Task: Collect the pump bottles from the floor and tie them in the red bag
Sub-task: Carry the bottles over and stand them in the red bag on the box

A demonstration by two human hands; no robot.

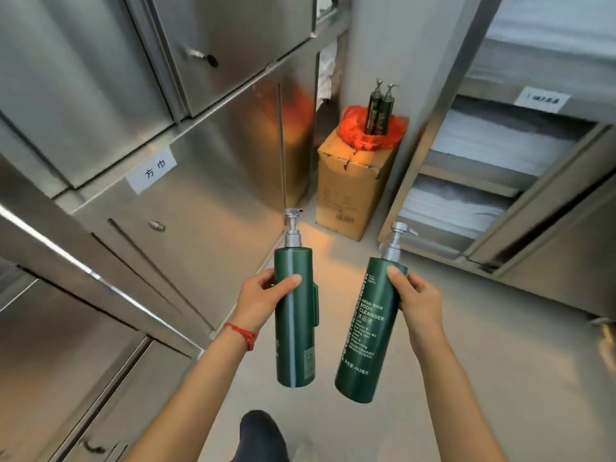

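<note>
Steel cabinets (pixel 213 155), matte grey floor (pixel 500 345).
Left hand (pixel 263 300) and right hand (pixel 416 300) each clamp 1 glossy green bottle; 2 more stand in crinkled red bag (pixel 353 131) atop cardboard box (pixel 353 188).

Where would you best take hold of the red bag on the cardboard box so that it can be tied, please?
Grip the red bag by its loose crumpled rim, coming from above on both sides of the two bottles; their pumps stand upright out of its open mouth on the cardboard box.
</note>
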